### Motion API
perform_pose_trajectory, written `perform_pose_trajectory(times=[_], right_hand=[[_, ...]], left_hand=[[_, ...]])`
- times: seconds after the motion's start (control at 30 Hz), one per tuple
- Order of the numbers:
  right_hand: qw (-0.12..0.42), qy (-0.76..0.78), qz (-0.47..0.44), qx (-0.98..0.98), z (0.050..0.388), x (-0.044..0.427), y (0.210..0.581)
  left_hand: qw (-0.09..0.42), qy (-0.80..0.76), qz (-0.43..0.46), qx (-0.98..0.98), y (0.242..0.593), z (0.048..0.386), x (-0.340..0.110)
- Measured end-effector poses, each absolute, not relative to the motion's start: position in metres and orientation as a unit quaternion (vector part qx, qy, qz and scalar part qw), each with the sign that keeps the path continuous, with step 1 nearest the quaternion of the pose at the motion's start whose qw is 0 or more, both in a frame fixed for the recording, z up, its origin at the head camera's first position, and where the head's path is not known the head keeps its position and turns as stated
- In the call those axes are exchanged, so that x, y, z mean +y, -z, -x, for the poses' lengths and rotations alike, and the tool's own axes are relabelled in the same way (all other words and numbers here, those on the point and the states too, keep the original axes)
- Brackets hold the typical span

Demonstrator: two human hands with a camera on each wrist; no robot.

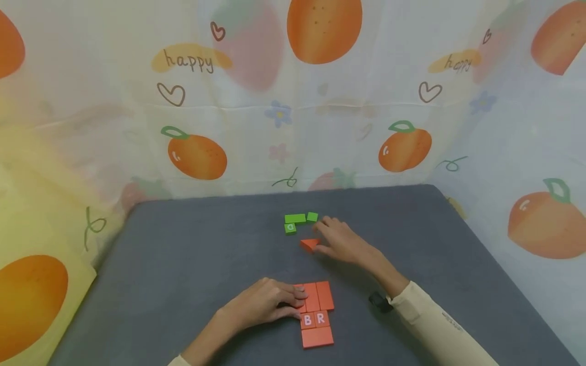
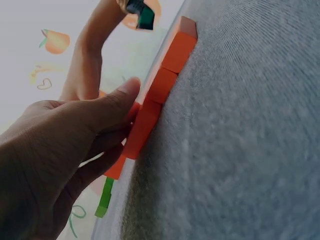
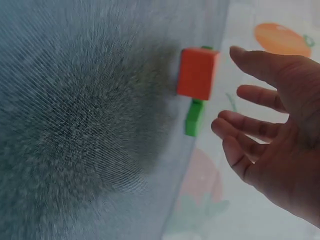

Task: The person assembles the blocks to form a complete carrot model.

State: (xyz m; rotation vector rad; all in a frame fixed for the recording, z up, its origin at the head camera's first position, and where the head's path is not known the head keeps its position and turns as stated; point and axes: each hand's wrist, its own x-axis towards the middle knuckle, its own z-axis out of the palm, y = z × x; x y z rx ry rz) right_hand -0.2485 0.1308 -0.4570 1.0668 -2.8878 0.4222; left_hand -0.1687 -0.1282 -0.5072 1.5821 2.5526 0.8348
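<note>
Head view high, facing forward-down, wrist views low, close, all showing orange blocks [image 1: 317, 317]

3 blks [image 1: 295, 218] behind wedge [image 1: 309, 245]

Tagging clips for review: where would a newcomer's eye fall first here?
Probably on the orange blocks, two lettered B and R, grouped on the near part of the gray table, with the left hand touching their left side. Beyond, the right hand hovers beside an orange triangular block, near three green blocks. A fruit-printed cloth hangs behind.
</note>
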Motion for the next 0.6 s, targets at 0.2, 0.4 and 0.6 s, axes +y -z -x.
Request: perform_pose_trajectory(times=[0.2,0.4,0.6], right_hand=[[-0.046,-0.135,-0.343,-0.929,0.261,0.121,0.467],[-0.055,-0.132,-0.362,-0.921,0.262,0.12,0.472],[-0.043,-0.113,-0.371,-0.921,0.257,0.123,0.465]], left_hand=[[0.016,-0.267,-0.504,0.821,0.506,0.167,-0.13],[0.01,-0.266,-0.507,0.82,0.506,0.166,-0.129],[0.011,-0.268,-0.502,0.822,0.505,0.166,-0.129]])
